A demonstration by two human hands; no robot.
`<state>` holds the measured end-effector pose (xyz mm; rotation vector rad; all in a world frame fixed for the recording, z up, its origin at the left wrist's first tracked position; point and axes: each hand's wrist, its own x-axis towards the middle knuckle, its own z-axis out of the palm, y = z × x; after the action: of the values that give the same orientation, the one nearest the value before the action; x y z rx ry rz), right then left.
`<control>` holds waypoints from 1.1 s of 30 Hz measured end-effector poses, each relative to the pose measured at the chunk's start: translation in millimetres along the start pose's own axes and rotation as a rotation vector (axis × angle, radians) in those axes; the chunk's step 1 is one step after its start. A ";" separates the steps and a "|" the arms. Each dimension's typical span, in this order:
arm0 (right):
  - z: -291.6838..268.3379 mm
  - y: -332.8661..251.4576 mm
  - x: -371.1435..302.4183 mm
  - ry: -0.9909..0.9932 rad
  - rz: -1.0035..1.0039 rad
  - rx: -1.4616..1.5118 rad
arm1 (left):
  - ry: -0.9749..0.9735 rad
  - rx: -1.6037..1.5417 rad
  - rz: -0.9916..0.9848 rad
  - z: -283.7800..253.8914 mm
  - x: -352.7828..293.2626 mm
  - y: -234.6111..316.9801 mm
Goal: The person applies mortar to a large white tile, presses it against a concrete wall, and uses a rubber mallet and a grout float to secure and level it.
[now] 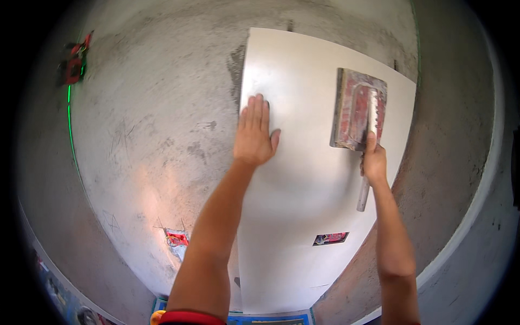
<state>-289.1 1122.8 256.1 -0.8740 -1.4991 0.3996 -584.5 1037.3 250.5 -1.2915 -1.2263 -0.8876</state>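
My left forearm hides part of the left edge of the white panel, and my red-trimmed sleeve is cut off at the lower edge. The red device at far left is too blurred to make out well, and the blue items below are mostly out of view. My right fingers cover part of the grip, and I cannot tell whether the tool's head touches the panel. My left hand is spread flat at the panel's left edge, fingers pointing up, grasping nothing. My right hand is wrapped around the handle of the square-headed tool, whose worn red-and-grey head sits just above my fist, in front of the panel's right part, with the pale handle end below. The panel stands upright against a rough grey wall, with a rectangular cutout showing wires low down. Left of my forearm, a red wall box holds loose wires, and a green line runs down the wall.
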 end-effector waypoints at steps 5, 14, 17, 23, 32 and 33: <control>-6.2 -56.6 -66.5 0.026 0.032 0.236 | -0.037 -0.012 -0.029 -4.0 -18.3 -23.2; 80.9 -95.7 -57.7 -0.005 0.001 -0.044 | 0.031 -0.116 -0.003 2.9 -10.4 -18.8; 59.8 -129.1 -66.5 -0.100 0.020 0.208 | 0.010 -0.078 -0.003 3.2 -19.5 -28.3; 96.0 -96.5 -74.0 0.165 -0.085 0.054 | 0.026 -0.106 -0.001 6.0 -16.5 -21.2; 58.7 -126.3 -85.0 0.146 -0.270 0.247 | 0.019 -0.080 -0.017 5.9 -21.0 -30.4; 69.8 -118.9 -93.9 0.264 -0.312 0.198 | 0.033 -0.076 -0.017 5.3 -18.6 -26.6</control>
<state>-396.8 995.9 265.2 -0.5035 -1.2983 0.1886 -614.6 1036.2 237.2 -1.3238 -1.1892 -0.9719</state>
